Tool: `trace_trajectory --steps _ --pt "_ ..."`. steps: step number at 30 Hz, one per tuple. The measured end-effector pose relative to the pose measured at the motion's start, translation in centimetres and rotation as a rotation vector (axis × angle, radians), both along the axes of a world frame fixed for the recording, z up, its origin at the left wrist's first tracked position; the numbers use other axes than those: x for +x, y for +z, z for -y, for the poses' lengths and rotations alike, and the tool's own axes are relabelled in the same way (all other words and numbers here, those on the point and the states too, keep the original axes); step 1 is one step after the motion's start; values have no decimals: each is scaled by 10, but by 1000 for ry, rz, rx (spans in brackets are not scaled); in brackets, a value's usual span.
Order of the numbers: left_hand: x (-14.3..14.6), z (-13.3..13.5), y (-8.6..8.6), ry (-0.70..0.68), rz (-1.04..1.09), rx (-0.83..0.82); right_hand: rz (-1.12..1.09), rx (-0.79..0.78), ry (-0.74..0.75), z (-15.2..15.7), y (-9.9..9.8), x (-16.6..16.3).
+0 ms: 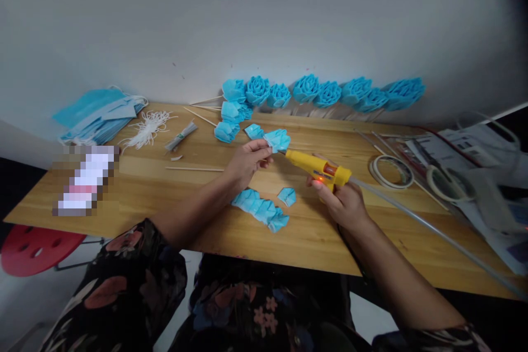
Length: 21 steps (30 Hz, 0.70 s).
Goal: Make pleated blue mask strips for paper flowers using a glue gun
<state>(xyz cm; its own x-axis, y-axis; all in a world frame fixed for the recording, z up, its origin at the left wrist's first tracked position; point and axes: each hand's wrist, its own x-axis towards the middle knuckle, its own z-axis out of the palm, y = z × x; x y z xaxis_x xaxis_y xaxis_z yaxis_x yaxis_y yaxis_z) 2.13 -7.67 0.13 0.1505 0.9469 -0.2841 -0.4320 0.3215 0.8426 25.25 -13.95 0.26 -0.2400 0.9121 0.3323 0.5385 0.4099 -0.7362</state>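
Observation:
My left hand pinches a small folded blue fabric piece above the wooden table. My right hand grips a yellow glue gun, whose nozzle points left and touches the blue piece. A glue stick juts from the gun's back toward the lower right. Just below my hands, a pleated blue strip and a small blue scrap lie on the table.
Several finished blue fabric roses line the wall. A stack of blue face masks, a bundle of white ear loops and wooden skewers lie at left. Tape rolls and papers sit at right. A red stool stands lower left.

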Motion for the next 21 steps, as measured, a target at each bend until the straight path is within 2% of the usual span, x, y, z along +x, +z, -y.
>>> trace_trajectory --steps 21 --pt "-2 -1 -1 5 -2 -1 -2 55 -82 -1 0 2"
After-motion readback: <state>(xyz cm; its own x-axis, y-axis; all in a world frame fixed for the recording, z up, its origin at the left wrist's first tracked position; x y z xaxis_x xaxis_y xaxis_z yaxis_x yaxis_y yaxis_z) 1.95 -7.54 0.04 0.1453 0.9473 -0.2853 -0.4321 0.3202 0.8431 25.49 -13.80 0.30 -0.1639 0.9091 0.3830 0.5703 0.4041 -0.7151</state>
